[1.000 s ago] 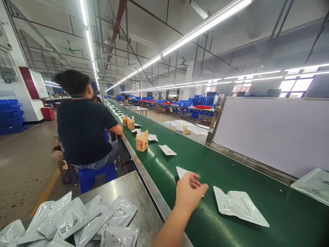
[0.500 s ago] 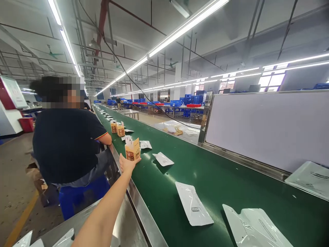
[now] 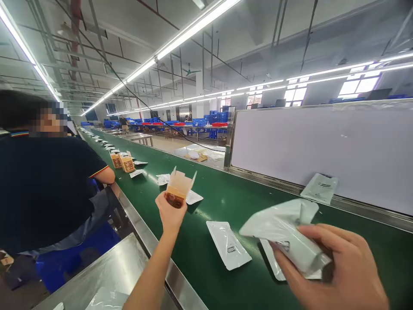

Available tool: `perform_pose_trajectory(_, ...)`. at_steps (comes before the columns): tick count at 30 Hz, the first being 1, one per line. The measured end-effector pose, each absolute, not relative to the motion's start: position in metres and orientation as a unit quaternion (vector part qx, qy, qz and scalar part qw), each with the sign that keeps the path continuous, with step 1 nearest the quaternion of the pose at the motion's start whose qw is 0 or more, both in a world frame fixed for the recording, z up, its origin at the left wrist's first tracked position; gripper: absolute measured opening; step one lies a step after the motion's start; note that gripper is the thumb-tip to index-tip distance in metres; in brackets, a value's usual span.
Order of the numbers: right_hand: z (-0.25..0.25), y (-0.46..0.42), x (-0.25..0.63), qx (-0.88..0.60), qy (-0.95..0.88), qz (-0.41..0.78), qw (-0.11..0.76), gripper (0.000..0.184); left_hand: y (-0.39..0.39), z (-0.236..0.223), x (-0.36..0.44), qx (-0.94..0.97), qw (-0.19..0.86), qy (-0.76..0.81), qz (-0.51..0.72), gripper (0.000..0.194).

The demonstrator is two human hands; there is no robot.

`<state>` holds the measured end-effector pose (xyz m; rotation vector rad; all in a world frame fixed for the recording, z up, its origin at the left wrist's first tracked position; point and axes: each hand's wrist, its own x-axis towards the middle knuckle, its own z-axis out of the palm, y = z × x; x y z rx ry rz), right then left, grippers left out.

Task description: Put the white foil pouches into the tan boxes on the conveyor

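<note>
My left hand (image 3: 171,215) is closed round a small printed cardboard box (image 3: 177,194), orange-brown with its top flaps standing up, held above the green belt (image 3: 200,241). At the right, my right hand (image 3: 342,262) grips a white plastic pouch (image 3: 287,224), folded and bent between thumb and fingers. Below that pouch another white pouch (image 3: 274,260) lies on the belt, partly hidden. A flat pouch (image 3: 229,245) with a dark printed label rests between my two hands. Behind the box, one more pouch (image 3: 193,197) shows in part.
Two similar boxes (image 3: 127,163) stand further up the belt among several pouches. On the left a person in a dark shirt (image 3: 48,185) sits by the metal edge. A pouch (image 3: 320,188) leans on the white panel (image 3: 290,146). A metal table (image 3: 106,271) is at lower left.
My left hand has brought the box nearer and to the right, its open top now tilted towards me. My right hand has come into view, holding a pouch. The view has turned right.
</note>
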<state>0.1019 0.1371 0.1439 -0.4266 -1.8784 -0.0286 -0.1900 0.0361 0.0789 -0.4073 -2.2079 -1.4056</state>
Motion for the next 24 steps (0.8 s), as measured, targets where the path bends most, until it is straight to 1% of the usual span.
perform_pose_trajectory(2,0.166,0.119,0.087,-0.156,-0.759,-0.039,0.631,0.027,0.044,0.076,-0.137,-0.228,0.282,-0.77,-0.525,0.064)
perform_pose_trajectory(4,0.177,0.105,0.072,-0.108,-0.724,-0.062,0.678,0.027,0.048,0.069,-0.092,-0.291,0.309,-0.729,-0.537,0.066)
perform_pose_trajectory(6,0.172,0.101,0.062,-0.076,-0.726,-0.083,0.679,0.025,0.05,0.062,-0.058,-0.309,0.303,-0.71,-0.555,0.071)
perform_pose_trajectory(7,0.165,0.101,0.061,-0.075,-0.742,-0.091,0.66,0.023,0.051,0.059,-0.046,-0.308,0.299,-0.707,-0.562,0.073)
perform_pose_trajectory(9,0.149,0.106,0.067,-0.087,-0.794,-0.088,0.595,0.025,0.05,0.053,-0.03,-0.317,0.32,-0.694,-0.562,0.071)
perform_pose_trajectory(11,0.136,0.109,0.083,-0.073,-0.86,-0.05,0.502,0.035,0.049,0.048,-0.024,-0.351,0.356,-0.675,-0.542,0.067)
perform_pose_trajectory(13,0.133,0.11,0.104,-0.038,-0.92,0.025,0.389,0.048,0.046,0.043,-0.02,-0.397,0.369,-0.656,-0.525,0.065)
perform_pose_trajectory(15,0.139,0.109,0.125,-0.026,-0.952,0.112,0.285,0.06,0.043,0.039,-0.015,-0.438,0.357,-0.642,-0.518,0.064)
perform_pose_trajectory(16,0.144,0.109,0.132,-0.032,-0.957,0.151,0.244,0.06,0.042,0.038,-0.012,-0.458,0.351,-0.634,-0.515,0.064)
perform_pose_trajectory(19,0.153,0.114,0.14,-0.038,-0.97,0.206,0.124,0.044,0.041,0.033,-0.001,-0.533,0.337,-0.596,-0.497,0.063)
perform_pose_trajectory(22,0.15,0.126,0.135,-0.036,-0.979,0.201,-0.003,0.042,0.043,0.027,0.009,-0.582,0.316,-0.556,-0.503,0.06)
perform_pose_trajectory(24,0.145,0.13,0.132,-0.04,-0.981,0.187,-0.029,0.038,0.045,0.022,0.015,-0.591,0.302,-0.55,-0.506,0.061)
